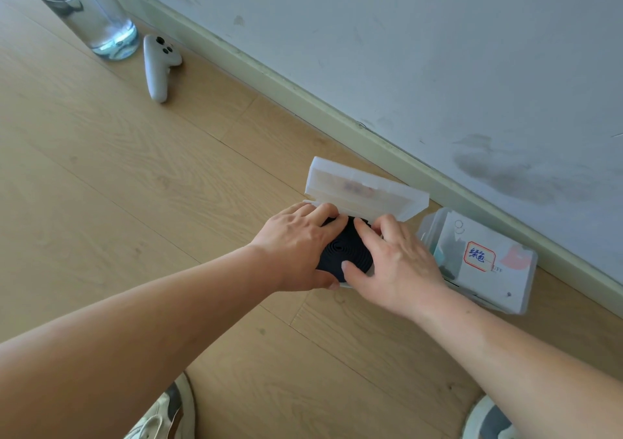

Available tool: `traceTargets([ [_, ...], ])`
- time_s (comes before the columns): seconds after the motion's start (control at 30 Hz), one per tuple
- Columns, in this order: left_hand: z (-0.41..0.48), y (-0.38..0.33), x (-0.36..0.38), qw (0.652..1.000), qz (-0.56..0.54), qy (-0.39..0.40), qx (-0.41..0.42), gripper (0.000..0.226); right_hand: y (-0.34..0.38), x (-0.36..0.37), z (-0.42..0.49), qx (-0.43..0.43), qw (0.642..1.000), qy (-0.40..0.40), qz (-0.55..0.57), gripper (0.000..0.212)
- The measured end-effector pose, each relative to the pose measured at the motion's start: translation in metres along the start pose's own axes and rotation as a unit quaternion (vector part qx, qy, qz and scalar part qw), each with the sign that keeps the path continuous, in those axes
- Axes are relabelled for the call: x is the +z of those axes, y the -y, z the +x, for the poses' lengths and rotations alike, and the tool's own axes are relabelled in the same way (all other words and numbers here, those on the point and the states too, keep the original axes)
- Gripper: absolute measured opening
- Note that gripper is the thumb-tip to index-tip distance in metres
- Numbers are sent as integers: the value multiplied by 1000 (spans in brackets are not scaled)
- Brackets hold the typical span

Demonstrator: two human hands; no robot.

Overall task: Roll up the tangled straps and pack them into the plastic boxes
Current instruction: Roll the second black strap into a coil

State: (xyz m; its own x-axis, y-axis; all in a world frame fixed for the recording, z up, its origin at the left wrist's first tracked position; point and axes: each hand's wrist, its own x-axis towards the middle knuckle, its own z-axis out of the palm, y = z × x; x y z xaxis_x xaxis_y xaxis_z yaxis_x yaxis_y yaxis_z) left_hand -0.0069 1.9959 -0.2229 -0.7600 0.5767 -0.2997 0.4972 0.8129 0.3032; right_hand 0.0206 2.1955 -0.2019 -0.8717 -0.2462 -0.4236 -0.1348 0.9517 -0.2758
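A black strap rolled into a flat coil (pixel 342 248) lies in an open translucent plastic box, whose lid (pixel 365 189) stands tilted up behind it. My left hand (pixel 296 244) presses on the coil's left side, thumb under its near edge. My right hand (pixel 394 263) covers the right side, with its thumb on top of the coil. Most of the box base is hidden under my hands. A second plastic box (pixel 485 263), shut, with a red-framed handwritten label, lies just to the right and holds dark contents.
The boxes sit on a wooden floor close to the skirting board (pixel 303 101) of a scuffed white wall. A white game controller (pixel 156 64) and a clear cylindrical container (pixel 101 17) stand at the far left. My shoes (pixel 168 411) show at the bottom.
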Motion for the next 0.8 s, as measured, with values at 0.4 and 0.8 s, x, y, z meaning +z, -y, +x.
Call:
traceTargets([
  [0.4,11,-4,-2,999,37,39,-10,104,3,-8,8,21,998,59,8,65],
  [0.8,1,-4,-7,999,14,28,6,103,-6,-10,2,12,995,92,19,80],
])
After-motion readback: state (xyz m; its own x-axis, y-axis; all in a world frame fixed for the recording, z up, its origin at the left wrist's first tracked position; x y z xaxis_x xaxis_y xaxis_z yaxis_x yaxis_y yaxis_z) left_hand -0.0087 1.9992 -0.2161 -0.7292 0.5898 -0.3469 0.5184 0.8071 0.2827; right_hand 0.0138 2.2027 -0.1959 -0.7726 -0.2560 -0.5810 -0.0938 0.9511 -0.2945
